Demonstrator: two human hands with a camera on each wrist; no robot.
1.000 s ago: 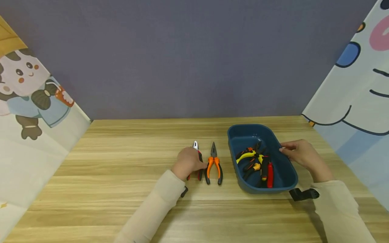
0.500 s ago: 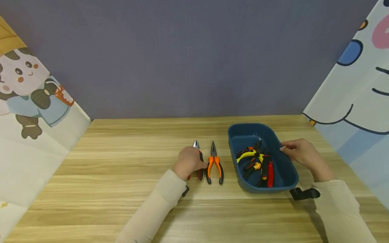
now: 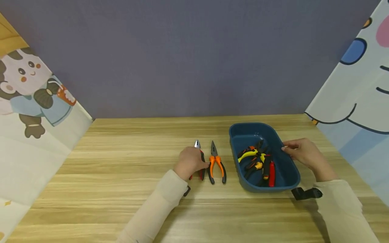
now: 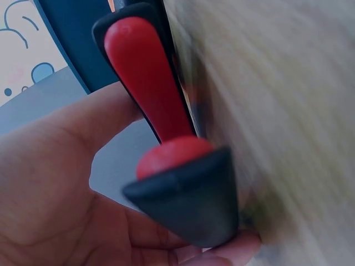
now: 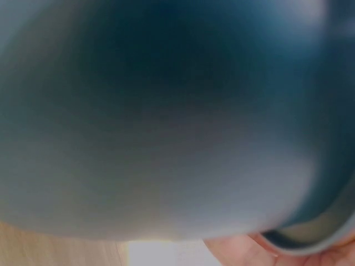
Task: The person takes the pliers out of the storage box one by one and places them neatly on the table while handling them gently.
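Note:
In the head view my left hand [image 3: 189, 163] grips a pair of red-and-black pliers [image 3: 202, 165] lying on the table; the hand covers much of them, while their silver nose [image 3: 197, 144] points away from me. Up close in the left wrist view, the red-and-black handles [image 4: 147, 77] sit between my thumb and fingers. Just right of that hand lie long-nose pliers [image 3: 211, 161] with orange-and-black handles, spread apart, near my thumb. My right hand [image 3: 307, 157] pinches the right rim of a dark blue bin [image 3: 291, 168]. The bin's blurred wall [image 5: 166, 138] fills most of the right wrist view.
Several tools lie in the bin, among them yellow-handled pliers [image 3: 247, 155] and a red-handled tool [image 3: 271, 173]. The wood-grain table [image 3: 127, 162] ends at a grey panel [image 3: 194, 60] behind, with printed panels at both sides.
The orange-handled pliers have turned slightly, their handle ends swinging to the right. Both hands keep their holds; the head view has shifted a little.

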